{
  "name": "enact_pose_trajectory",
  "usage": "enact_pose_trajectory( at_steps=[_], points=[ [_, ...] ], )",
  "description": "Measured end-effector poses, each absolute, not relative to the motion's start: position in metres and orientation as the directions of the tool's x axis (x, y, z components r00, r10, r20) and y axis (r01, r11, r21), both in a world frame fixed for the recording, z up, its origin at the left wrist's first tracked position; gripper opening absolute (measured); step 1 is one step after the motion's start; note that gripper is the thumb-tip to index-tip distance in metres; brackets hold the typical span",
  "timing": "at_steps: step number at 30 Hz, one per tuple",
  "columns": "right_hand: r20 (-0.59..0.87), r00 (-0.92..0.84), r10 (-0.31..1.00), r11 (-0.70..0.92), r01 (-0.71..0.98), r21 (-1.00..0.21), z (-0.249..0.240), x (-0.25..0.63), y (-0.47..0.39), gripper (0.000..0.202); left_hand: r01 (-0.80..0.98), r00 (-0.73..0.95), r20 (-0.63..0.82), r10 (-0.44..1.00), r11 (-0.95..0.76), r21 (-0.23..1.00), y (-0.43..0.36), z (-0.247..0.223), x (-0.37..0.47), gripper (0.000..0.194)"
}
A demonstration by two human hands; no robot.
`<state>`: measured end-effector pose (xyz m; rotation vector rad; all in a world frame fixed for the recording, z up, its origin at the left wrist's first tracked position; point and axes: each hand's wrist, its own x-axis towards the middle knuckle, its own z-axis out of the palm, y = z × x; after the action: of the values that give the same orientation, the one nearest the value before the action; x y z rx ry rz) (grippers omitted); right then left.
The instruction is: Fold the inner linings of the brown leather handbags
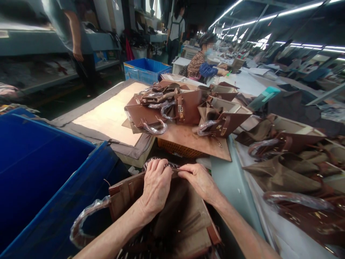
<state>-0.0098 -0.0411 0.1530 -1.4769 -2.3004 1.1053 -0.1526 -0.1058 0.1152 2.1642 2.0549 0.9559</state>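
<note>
A brown handbag (pixel 195 219) with a tan-brown lining lies open in front of me, low in the view. Its handle (pixel 81 219), wrapped in clear plastic, sticks out at the left. My left hand (pixel 157 181) is closed over the bag's far edge, fingers curled down on it. Just to its right, my right hand (pixel 198 178) pinches the same edge between thumb and fingers. Dark patterned cloth (pixel 151 163) shows behind the fingers. My forearms cover part of the bag.
Blue bins stand at the left (pixel 99 154) and farther back (pixel 145 75). Brown bags (pixel 188 106) are heaped on a board (pixel 194 138) ahead, and more bags (pixel 291 140) lie on the right table. A seated person (pixel 198 66) and two standing people are beyond.
</note>
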Motion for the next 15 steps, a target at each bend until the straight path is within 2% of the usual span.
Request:
enact_pose_trajectory(
  at_steps=[6,9,12,15],
  points=[
    [-0.216,-0.487,0.846,0.243,0.713,-0.657,0.155,-0.011,-0.040,0.020,0.880,-0.034,0.300,0.953,-0.113,0.460,-0.100,0.113,-0.156,0.018],
    [-0.203,-0.487,0.850,0.251,0.712,-0.656,0.156,-0.011,-0.042,0.020,0.875,-0.034,0.291,0.956,-0.112,0.472,-0.099,0.117,-0.157,0.019],
    [-0.204,-0.488,0.849,0.252,0.713,-0.654,0.158,-0.010,-0.045,0.021,0.867,-0.029,0.343,0.939,-0.147,0.476,-0.100,0.117,-0.157,0.021],
    [-0.263,-0.427,0.865,0.200,0.775,-0.600,0.161,-0.009,-0.045,0.018,0.875,-0.005,0.487,0.873,-0.231,0.424,-0.098,0.104,-0.158,0.024]
  ],
)
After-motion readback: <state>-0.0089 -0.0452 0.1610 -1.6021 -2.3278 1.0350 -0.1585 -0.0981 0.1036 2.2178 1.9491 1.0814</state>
